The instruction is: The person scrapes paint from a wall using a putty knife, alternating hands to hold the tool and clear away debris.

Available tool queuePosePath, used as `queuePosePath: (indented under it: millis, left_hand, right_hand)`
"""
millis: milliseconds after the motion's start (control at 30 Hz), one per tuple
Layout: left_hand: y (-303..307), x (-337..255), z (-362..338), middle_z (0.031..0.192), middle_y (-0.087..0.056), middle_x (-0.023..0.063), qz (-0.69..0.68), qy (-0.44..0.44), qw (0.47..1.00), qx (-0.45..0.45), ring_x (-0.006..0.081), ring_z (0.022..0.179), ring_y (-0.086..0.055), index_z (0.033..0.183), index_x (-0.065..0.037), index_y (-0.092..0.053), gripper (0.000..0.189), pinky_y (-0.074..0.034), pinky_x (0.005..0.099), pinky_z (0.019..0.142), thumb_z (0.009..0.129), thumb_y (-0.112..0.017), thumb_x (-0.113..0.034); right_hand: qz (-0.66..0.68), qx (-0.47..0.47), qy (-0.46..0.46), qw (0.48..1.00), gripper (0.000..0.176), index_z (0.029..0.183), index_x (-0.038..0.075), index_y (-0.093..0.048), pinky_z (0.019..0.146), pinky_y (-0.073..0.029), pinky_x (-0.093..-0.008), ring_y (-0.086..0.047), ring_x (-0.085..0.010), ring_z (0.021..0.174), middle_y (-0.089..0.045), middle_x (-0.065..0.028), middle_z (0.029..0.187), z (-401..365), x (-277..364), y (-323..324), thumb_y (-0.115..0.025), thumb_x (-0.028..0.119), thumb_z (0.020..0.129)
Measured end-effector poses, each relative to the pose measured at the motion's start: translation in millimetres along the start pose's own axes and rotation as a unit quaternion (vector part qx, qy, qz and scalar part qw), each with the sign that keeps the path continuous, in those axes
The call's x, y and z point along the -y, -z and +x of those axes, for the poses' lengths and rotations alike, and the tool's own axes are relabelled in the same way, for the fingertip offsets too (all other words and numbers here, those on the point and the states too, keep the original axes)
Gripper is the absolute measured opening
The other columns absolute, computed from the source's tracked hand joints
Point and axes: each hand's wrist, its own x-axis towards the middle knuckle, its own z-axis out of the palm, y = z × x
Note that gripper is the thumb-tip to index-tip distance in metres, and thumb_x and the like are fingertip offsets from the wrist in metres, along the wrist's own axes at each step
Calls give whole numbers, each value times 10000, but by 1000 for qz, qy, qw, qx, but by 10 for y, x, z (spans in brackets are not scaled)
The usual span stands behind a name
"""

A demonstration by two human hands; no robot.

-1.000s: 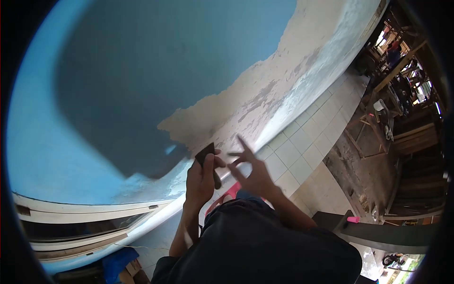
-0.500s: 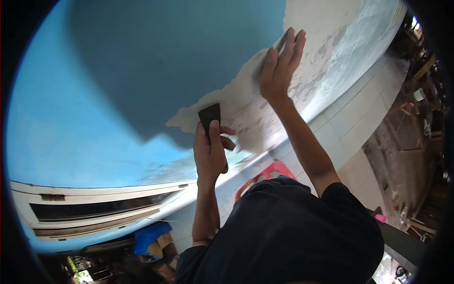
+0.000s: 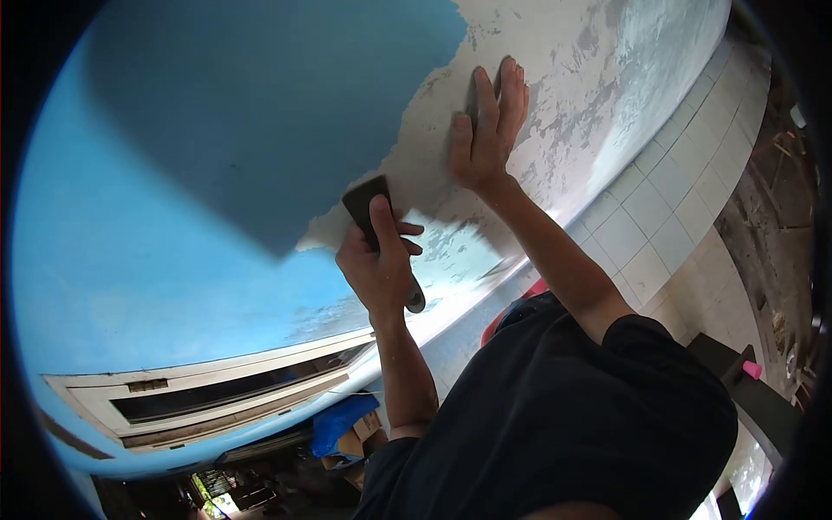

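Note:
My left hand (image 3: 374, 264) is closed around a scraper (image 3: 368, 198) with a wide dark blade, thumb pressed along it. The rounded end of its handle sticks out below the palm. The blade lies at the ragged edge where blue paint on the wall (image 3: 199, 173) gives way to bare, pale plaster (image 3: 520, 113); whether it touches cannot be made out. Higher up and to the right, my right hand (image 3: 492, 130) rests on the patchy plaster with fingers spread, holding nothing. A dark shadow falls across the blue paint.
A white-framed window (image 3: 251, 394) is set in the wall at lower left. Below it are a blue plastic sheet (image 3: 338, 425) and cardboard boxes (image 3: 368, 425). Pale floor tiles (image 3: 667, 199) run along the right. Part of a red object (image 3: 492, 329) shows beside my dark shirt.
The whole view has shifted and turned slightly. The scraper blade tilts more to the left than before. My right hand stays spread on the plaster, now a little farther from the paint edge.

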Motion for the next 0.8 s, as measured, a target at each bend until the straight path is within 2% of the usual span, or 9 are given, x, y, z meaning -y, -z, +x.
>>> queuePosePath:
  millis: [233,333,533,667,800]
  left_hand:
    - [-87,82,-23,629,-674,109,-36,-9,999,-26,135,471,-624,856,40,-646,473,-462,232,413,1000,-605,-409]
    - [-127,-37,40,640,-672,107,-43,-26,999,-10,146,486,-643,861,33,-637,464,-457,234,398,1002,-602,-408]
    - [-192,122,-50,638,-675,110,-70,8,996,-48,134,466,-625,886,29,-629,440,-439,229,390,1009,-594,-393]
    - [-204,-91,79,660,-675,116,-67,-34,997,-33,146,495,-653,878,40,-626,439,-444,232,378,1010,-596,-377]
    - [-159,-39,-13,663,-680,116,-63,-7,997,-41,140,492,-645,873,37,-627,433,-438,230,378,1010,-598,-372]
  right_hand:
    - [-19,21,-18,999,523,1466,87,-451,1156,-141,-624,-263,-463,1444,-290,-272,1566,-302,-132,83,-398,353,1019]
    - [-24,20,-28,999,526,1468,78,-446,1156,-134,-624,-249,-473,1448,-276,-286,1568,-378,-139,68,-384,356,1025]
    - [-19,32,-14,999,544,1473,59,-432,1159,-123,-624,-241,-481,1448,-271,-301,1564,-395,-175,91,-389,359,1021]
    - [-8,21,-7,1000,553,1473,57,-431,1159,-122,-623,-248,-483,1446,-271,-309,1560,-381,-193,68,-388,372,1021]
    - [-7,33,-3,999,556,1468,58,-436,1158,-126,-621,-248,-487,1445,-274,-311,1557,-413,-207,112,-387,384,1020]
